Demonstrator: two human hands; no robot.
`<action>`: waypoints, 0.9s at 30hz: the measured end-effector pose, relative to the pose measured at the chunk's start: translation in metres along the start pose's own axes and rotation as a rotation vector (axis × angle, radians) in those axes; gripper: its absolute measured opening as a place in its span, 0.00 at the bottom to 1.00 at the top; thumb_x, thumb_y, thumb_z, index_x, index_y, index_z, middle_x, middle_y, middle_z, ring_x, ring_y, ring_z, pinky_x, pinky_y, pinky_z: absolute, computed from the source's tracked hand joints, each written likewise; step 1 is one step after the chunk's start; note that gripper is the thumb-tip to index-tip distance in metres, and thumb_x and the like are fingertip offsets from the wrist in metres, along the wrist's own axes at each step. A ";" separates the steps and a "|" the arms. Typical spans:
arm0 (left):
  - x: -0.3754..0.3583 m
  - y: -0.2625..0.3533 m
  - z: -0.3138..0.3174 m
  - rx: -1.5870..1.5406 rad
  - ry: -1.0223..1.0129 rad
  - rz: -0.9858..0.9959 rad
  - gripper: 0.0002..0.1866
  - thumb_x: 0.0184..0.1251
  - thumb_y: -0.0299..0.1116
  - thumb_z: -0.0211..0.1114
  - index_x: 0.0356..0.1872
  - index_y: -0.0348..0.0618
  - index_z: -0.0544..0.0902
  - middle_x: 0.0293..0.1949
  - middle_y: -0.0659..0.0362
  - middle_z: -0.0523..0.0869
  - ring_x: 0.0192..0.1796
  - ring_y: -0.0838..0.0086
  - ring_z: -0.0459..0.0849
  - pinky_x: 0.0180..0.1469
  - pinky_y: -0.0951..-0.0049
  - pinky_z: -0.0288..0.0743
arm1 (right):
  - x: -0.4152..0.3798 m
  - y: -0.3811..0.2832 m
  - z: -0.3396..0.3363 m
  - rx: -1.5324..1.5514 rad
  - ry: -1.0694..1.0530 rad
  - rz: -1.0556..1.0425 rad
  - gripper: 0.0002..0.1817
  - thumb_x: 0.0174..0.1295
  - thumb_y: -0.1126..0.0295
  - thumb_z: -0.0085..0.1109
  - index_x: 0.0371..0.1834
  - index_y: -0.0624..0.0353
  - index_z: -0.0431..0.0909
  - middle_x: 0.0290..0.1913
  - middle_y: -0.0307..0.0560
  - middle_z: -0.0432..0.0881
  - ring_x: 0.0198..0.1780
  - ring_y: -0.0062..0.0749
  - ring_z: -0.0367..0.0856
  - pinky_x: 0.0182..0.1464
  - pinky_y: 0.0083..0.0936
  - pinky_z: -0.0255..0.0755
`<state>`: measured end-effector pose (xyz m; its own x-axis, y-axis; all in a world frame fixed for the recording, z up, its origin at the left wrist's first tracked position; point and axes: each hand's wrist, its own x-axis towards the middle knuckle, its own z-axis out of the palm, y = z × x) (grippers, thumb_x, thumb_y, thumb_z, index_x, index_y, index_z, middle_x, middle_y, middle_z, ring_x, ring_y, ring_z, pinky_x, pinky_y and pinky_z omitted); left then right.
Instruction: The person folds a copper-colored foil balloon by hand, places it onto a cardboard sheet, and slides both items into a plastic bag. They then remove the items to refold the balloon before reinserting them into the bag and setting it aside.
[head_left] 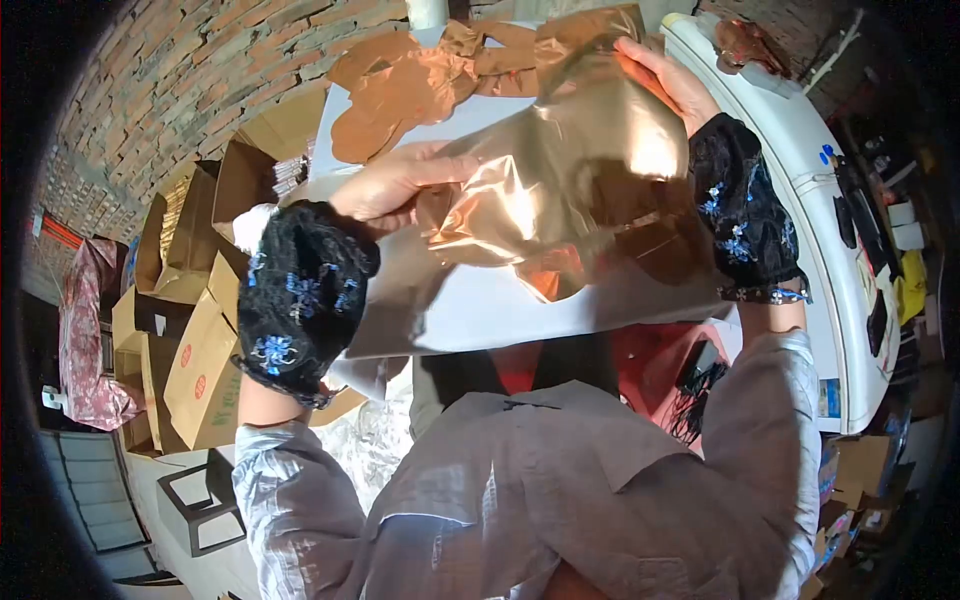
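A shiny copper-coloured foil sheet hangs between my two hands above a white tabletop. My left hand pinches its left edge, thumb on top and fingers underneath. My right hand grips the upper right part, the thumb along the edge and the other fingers partly behind the foil. The sheet is creased near my left hand and its lower edge droops towards the tabletop. Beyond it, more copper foil pieces with rounded outlines lie flat at the back left of the tabletop.
Several open cardboard boxes stand at the left, by a brick wall. A long white appliance-like body borders the right side. A black adapter with coiled cable lies on a red surface near my right elbow. Clear plastic wrap lies below left.
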<state>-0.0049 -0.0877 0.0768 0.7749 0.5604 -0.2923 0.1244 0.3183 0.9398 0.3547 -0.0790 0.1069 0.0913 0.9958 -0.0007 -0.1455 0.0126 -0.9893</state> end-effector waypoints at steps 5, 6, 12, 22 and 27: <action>0.019 -0.009 0.015 -0.196 0.083 0.027 0.14 0.75 0.38 0.61 0.50 0.37 0.79 0.40 0.60 0.87 0.35 0.82 0.87 0.37 0.83 0.84 | 0.013 0.009 -0.037 0.096 0.065 0.064 0.13 0.70 0.60 0.61 0.46 0.58 0.79 0.44 0.40 0.84 0.41 0.24 0.85 0.45 0.21 0.83; 0.024 -0.010 0.017 -0.239 0.075 0.029 0.14 0.75 0.37 0.61 0.49 0.36 0.79 0.41 0.60 0.87 0.36 0.80 0.88 0.39 0.80 0.85 | 0.017 0.010 -0.042 0.134 0.071 0.090 0.13 0.70 0.60 0.61 0.46 0.58 0.79 0.43 0.40 0.84 0.40 0.24 0.85 0.46 0.22 0.83; 0.056 -0.019 0.001 -0.376 -0.002 0.033 0.14 0.76 0.36 0.59 0.51 0.34 0.77 0.44 0.57 0.87 0.42 0.75 0.89 0.45 0.73 0.87 | 0.033 0.005 -0.061 0.441 -0.301 0.231 0.15 0.72 0.61 0.57 0.52 0.61 0.77 0.50 0.45 0.84 0.47 0.30 0.85 0.51 0.28 0.83; 0.123 -0.075 -0.010 -0.708 0.316 -0.124 0.14 0.71 0.30 0.62 0.52 0.34 0.76 0.46 0.51 0.86 0.46 0.63 0.89 0.48 0.64 0.88 | -0.037 0.142 -0.052 0.429 -0.322 0.361 0.53 0.59 0.19 0.28 0.61 0.57 0.73 0.57 0.48 0.79 0.52 0.37 0.78 0.58 0.40 0.71; 0.128 -0.075 0.002 -0.687 0.345 -0.184 0.12 0.73 0.28 0.59 0.52 0.33 0.75 0.48 0.48 0.85 0.46 0.62 0.88 0.48 0.64 0.89 | -0.033 0.176 -0.048 0.258 -0.107 0.160 0.15 0.66 0.54 0.62 0.40 0.54 0.77 0.36 0.36 0.77 0.38 0.27 0.76 0.45 0.23 0.72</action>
<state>0.0863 -0.0413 -0.0306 0.5291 0.6230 -0.5762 -0.2659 0.7665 0.5846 0.3732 -0.1135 -0.0746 -0.0547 0.9907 -0.1249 -0.3963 -0.1364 -0.9079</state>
